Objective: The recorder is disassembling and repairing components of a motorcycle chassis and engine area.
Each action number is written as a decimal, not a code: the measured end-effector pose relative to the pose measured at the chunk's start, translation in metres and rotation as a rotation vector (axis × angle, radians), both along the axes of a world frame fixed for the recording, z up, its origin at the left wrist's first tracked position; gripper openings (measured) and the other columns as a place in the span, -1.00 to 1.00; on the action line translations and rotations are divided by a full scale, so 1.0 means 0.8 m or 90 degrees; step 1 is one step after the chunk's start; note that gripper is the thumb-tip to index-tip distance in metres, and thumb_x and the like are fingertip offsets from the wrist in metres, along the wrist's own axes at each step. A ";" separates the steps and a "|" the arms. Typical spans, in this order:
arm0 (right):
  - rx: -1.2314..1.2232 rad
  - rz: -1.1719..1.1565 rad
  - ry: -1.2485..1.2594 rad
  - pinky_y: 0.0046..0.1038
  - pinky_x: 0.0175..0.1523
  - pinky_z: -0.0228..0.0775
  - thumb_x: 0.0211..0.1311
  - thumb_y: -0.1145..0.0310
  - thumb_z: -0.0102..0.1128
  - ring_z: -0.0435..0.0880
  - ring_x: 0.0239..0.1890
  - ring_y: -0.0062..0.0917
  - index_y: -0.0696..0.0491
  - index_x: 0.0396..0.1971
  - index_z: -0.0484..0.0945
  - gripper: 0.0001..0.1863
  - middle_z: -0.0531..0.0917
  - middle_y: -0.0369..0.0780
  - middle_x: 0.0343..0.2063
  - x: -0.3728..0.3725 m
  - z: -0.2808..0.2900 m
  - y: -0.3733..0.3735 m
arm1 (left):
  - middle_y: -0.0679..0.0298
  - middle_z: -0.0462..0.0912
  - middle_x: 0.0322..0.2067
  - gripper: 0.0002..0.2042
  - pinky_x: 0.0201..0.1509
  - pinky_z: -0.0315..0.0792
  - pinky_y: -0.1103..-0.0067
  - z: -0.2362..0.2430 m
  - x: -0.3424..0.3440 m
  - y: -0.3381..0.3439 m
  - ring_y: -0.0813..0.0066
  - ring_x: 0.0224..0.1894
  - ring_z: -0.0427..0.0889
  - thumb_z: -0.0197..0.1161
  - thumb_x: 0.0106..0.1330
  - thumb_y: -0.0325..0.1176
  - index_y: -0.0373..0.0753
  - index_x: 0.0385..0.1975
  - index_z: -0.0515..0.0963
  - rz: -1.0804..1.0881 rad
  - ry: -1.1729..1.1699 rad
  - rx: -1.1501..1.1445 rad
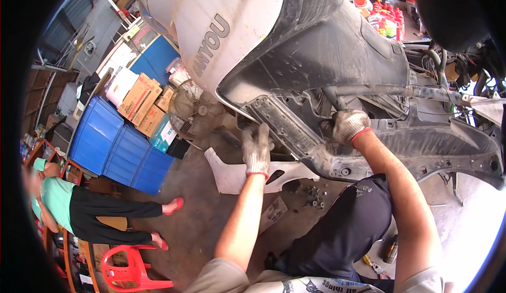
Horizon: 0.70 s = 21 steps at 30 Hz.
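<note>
My left hand, in a dirty white knit glove, is at the outer edge of a black vehicle step panel, its fingers stretched upward and slightly apart. My right hand, gloved alike, is further right over the dark bodywork behind the step. Its fingers are curled round something dark that I cannot make out. A dusty black wheel-arch liner rises above both hands, joined to a white vehicle body panel. Below the step, a loose white panel lies on the floor.
Small metal parts lie below the step, and pliers lie near my knee. A fan stands by blue bins and cartons. At the left are a person and a red plastic chair.
</note>
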State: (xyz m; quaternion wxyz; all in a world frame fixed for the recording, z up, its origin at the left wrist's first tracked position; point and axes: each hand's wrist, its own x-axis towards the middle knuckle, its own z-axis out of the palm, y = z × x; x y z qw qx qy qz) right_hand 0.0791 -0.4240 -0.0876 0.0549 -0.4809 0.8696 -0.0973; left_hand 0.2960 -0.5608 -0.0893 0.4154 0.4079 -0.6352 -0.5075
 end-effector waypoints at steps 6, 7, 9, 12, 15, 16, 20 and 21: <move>-0.018 0.019 -0.007 -0.25 0.11 0.44 0.30 -0.26 -0.14 0.65 -0.03 -0.19 0.02 -0.10 0.65 -0.35 0.67 -0.03 -0.12 0.005 0.004 0.010 | -0.36 0.57 -0.25 -0.32 -0.03 0.51 0.20 0.052 -0.046 -0.035 -0.20 -0.12 0.61 0.17 0.22 0.04 -0.56 -0.04 0.20 0.190 -0.472 -0.356; -0.028 0.022 -0.019 -0.25 0.11 0.44 0.30 -0.26 -0.14 0.65 -0.03 -0.19 0.02 -0.10 0.65 -0.35 0.67 -0.03 -0.12 0.006 0.003 0.012 | -0.36 0.57 -0.25 -0.32 -0.03 0.51 0.20 0.049 -0.052 -0.032 -0.20 -0.12 0.61 0.17 0.22 0.04 -0.56 -0.04 0.20 0.187 -0.476 -0.358; -0.018 0.017 -0.025 -0.25 0.10 0.44 0.29 -0.26 -0.13 0.66 -0.04 -0.19 0.03 -0.12 0.66 -0.34 0.68 -0.03 -0.14 0.006 0.006 0.014 | -0.28 0.60 -0.33 -0.36 -0.18 0.58 0.21 0.040 -0.066 -0.025 -0.13 -0.24 0.67 0.15 0.26 0.02 -0.53 -0.03 0.17 0.259 -0.500 -0.347; 0.015 0.016 -0.066 -0.27 0.14 0.41 0.27 -0.25 -0.10 0.62 0.04 -0.23 0.03 -0.02 0.59 -0.35 0.64 -0.04 -0.05 0.007 0.015 0.015 | -0.18 0.63 -0.40 -0.40 -0.34 0.61 0.22 0.032 -0.075 -0.016 -0.07 -0.38 0.70 0.09 0.32 0.00 -0.51 -0.01 0.15 0.306 -0.507 -0.383; 0.031 0.010 -0.071 -0.28 0.18 0.40 0.24 -0.22 -0.06 0.59 0.09 -0.26 0.01 0.08 0.54 -0.34 0.60 -0.06 0.03 0.011 0.022 0.018 | -0.12 0.64 -0.42 -0.39 -0.38 0.62 0.24 0.031 -0.076 -0.013 -0.02 -0.42 0.70 0.06 0.33 0.00 -0.53 0.00 0.15 0.310 -0.498 -0.360; 0.034 0.009 -0.059 -0.28 0.16 0.41 0.25 -0.21 -0.06 0.61 0.06 -0.25 0.01 0.06 0.56 -0.36 0.61 -0.06 0.01 0.011 0.022 0.020 | -0.08 0.64 -0.44 -0.39 -0.40 0.62 0.26 0.031 -0.078 -0.013 0.01 -0.44 0.70 0.05 0.34 0.00 -0.54 0.00 0.16 0.299 -0.509 -0.333; 0.014 0.023 -0.067 -0.28 0.09 0.46 0.25 -0.19 -0.04 0.65 0.00 -0.25 -0.02 -0.05 0.63 -0.41 0.69 -0.09 -0.12 0.013 0.016 0.022 | -0.08 0.64 -0.47 -0.45 -0.43 0.60 0.22 0.021 -0.077 -0.016 0.01 -0.46 0.69 -0.02 0.38 0.01 -0.49 -0.02 0.23 0.293 -0.620 -0.399; 0.011 0.004 -0.070 -0.29 0.09 0.47 0.25 -0.20 -0.04 0.64 0.01 -0.26 0.00 -0.05 0.63 -0.40 0.67 -0.10 -0.08 0.013 0.015 0.020 | -0.05 0.63 -0.50 -0.46 -0.49 0.58 0.20 0.018 -0.077 -0.014 0.03 -0.50 0.68 -0.05 0.40 0.02 -0.48 -0.05 0.29 0.297 -0.504 -0.416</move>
